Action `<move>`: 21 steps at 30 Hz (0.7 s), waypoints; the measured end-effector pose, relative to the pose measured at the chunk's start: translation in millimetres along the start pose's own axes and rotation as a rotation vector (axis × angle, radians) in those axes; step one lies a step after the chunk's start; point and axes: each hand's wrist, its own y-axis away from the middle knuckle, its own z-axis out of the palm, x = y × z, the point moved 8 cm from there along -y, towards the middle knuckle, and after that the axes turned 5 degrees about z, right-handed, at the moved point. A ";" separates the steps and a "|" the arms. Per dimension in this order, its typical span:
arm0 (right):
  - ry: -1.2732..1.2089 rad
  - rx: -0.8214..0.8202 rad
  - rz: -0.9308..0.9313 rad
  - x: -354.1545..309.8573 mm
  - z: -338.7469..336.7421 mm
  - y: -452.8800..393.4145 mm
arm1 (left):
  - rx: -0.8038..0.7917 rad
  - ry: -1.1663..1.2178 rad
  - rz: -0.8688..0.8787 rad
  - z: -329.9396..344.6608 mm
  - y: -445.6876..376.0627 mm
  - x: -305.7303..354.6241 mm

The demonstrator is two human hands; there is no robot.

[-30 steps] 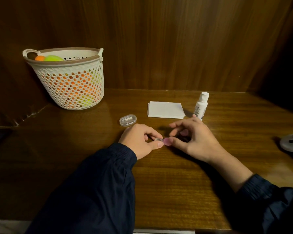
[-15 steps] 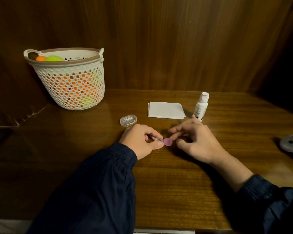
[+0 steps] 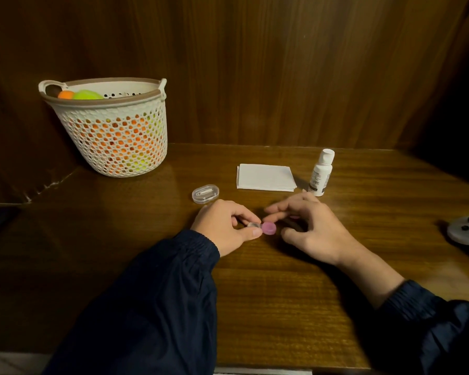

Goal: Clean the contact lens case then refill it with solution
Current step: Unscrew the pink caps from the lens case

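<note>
The small contact lens case with a pink round cap sits mid-surface on the brown wooden table. The left hand pinches its clear end. The right hand hovers beside it, fingers loosely spread, grasping nothing. The white solution bottle stands toward the rear edge.

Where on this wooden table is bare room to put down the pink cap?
Bare wood lies between the white mesh basket and the small clear plastic box, and along the near edge between the two sleeves. It is crowded behind the right hand: folded white tissue and white solution bottle stand close.
</note>
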 end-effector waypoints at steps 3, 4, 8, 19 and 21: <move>0.008 0.007 0.002 2.5 1.5 -1.5 | 0.002 0.000 -0.001 0.4 -0.1 -0.3; 0.019 0.041 0.010 4.6 -1.8 -2.2 | 0.006 0.003 0.002 0.4 0.1 0.0; 0.042 0.055 0.004 7.4 -3.8 -2.1 | 0.010 0.013 0.007 0.3 0.4 -0.4; 0.040 0.010 -0.018 10.4 0.6 -2.4 | -0.001 0.012 -0.004 0.8 0.3 -0.5; 0.032 -0.003 -0.035 10.0 3.0 -1.8 | 0.003 0.014 0.003 0.6 0.2 -0.6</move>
